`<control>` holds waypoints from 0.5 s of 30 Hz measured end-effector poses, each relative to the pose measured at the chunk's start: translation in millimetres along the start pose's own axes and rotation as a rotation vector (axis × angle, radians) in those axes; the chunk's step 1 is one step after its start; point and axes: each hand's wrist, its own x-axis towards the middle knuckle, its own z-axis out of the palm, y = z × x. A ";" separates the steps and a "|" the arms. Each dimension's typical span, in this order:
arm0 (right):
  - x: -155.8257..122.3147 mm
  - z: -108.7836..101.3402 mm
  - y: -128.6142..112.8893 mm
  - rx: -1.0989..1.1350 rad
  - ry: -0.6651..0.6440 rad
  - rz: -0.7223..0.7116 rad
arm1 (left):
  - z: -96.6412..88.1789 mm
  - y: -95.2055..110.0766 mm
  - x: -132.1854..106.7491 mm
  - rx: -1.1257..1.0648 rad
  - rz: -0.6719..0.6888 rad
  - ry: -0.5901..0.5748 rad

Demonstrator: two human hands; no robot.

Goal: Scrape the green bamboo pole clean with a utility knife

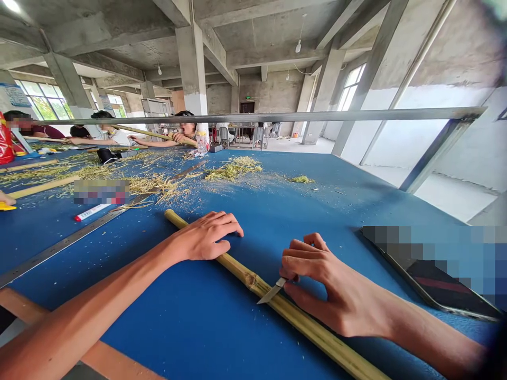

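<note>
A long yellow-green bamboo pole (pixel 317 327) lies diagonally across the blue table. My left hand (pixel 208 236) holds it down near the far end, palm over it and fingers bent past its right side. My right hand (pixel 325 279) is closed round a small knife (pixel 273 291), whose handle is mostly hidden by the fingers. The blade's tip points left and crosses over the pole just on the near side of a knobbly node (pixel 250 279); whether the edge touches the surface I cannot tell.
A phone (pixel 428 279) lies at the right. On the left are a steel ruler (pixel 75 237), a red-and-white marker (pixel 93 211) and piles of shavings (pixel 233 168). A metal rail (pixel 277 117) spans the far side. Other people (pixel 114 132) handle poles at the far left.
</note>
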 end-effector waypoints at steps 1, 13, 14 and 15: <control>-0.2 -0.5 -0.7 -0.005 0.003 0.000 | -0.2 0.5 0.0 0.000 -0.001 0.000; 7.6 5.4 -8.0 -0.213 0.105 -0.034 | -1.2 2.9 -0.3 0.019 -0.021 -0.007; 8.0 5.9 -9.5 -0.225 0.105 -0.029 | -1.1 2.9 -0.3 0.017 -0.019 -0.010; 8.2 6.5 -10.8 -0.230 0.105 -0.021 | -0.8 2.9 -0.3 0.017 -0.017 -0.012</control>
